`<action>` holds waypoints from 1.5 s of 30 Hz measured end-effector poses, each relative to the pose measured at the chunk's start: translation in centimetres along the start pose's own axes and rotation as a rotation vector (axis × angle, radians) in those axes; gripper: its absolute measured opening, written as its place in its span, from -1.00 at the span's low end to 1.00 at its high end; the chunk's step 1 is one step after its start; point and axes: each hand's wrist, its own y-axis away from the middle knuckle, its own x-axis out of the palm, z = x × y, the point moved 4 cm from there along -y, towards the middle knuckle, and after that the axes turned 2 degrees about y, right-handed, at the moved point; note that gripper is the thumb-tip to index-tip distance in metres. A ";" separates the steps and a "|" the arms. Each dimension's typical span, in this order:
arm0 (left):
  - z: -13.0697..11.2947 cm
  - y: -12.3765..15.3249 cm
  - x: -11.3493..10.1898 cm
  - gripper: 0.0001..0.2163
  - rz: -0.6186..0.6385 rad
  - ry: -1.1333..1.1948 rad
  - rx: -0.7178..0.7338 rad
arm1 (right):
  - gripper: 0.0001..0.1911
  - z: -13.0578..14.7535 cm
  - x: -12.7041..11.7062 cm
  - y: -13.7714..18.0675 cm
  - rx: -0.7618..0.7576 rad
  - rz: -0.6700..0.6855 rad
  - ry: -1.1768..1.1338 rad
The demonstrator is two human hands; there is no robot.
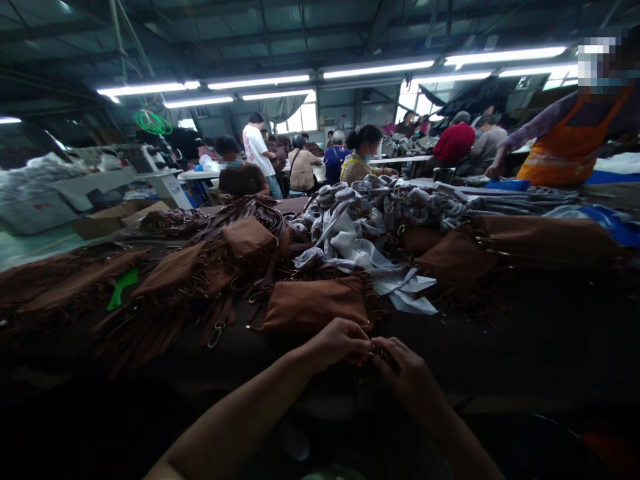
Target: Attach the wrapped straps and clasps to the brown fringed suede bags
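Note:
My left hand [341, 343] and my right hand [404, 365] meet over the near edge of the dark table. Both are closed, fingertips pinched close together. A small glint, perhaps metal, shows between them, too small and dark to name. Just beyond my fingers lies a brown fringed bag [315, 305], flat on the table, with its fringe toward the right. A gold snap hook [215, 335] on a brown strap rests to the left of that bag.
More brown bags [173, 270] with fringe lie at left, beside a green tool [123, 288]. Behind them is a heap of grey-wrapped straps [350, 213]. Further brown bags [545, 240] lie at right. A person in an orange apron [570, 150] stands at far right; others sit across the table.

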 end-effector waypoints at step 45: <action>-0.9 -2.6 4.0 -0.99 -0.748 -1.438 0.470 | -0.78 -6.2 -1.2 -0.9 0.161 -0.419 0.157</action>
